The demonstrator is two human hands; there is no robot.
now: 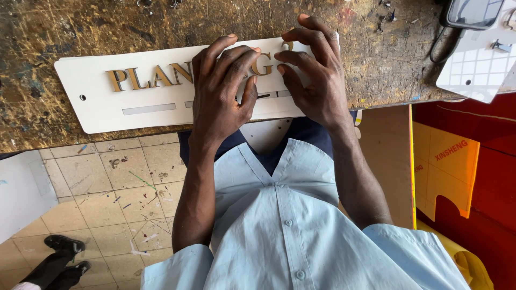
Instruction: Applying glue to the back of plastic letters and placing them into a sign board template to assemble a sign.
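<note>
A long white sign plate (pixel 107 102) lies flat on the scarred brown worktop (pixel 43 48), its near edge hanging a little past the worktop's front lip. Its long axis runs from about nine o'clock to three o'clock, tilted slightly so the right end sits higher in view. The rounded left end, with a small screw hole near it, points to nine o'clock; the right end is hidden under the hands. A row of raised gold letters (pixel 148 78) runs along the upper half, and narrow grey slots sit below them.

I judge the plate to be light and stiff, a thin sheet that would flex only a little, with a smooth face that could slide on the rough top. The small gold letters look the delicate part, likely to shift or pop off if knocked. It seems best taken by its long edges or ends, away from the lettering.

The left hand (pixel 220 96) lies spread over the middle of the plate, fingers half curled, tips pressing down among the letters; it grips nothing. Just to its right, the right hand (pixel 317 80) arches over the plate's right part, fingers bent and the tips meeting a gold character at about twelve o'clock from the knuckles. Whether it pinches that piece or only presses it, I cannot tell.

Further right, a white gridded device (pixel 475 72) sits at the worktop's corner.
</note>
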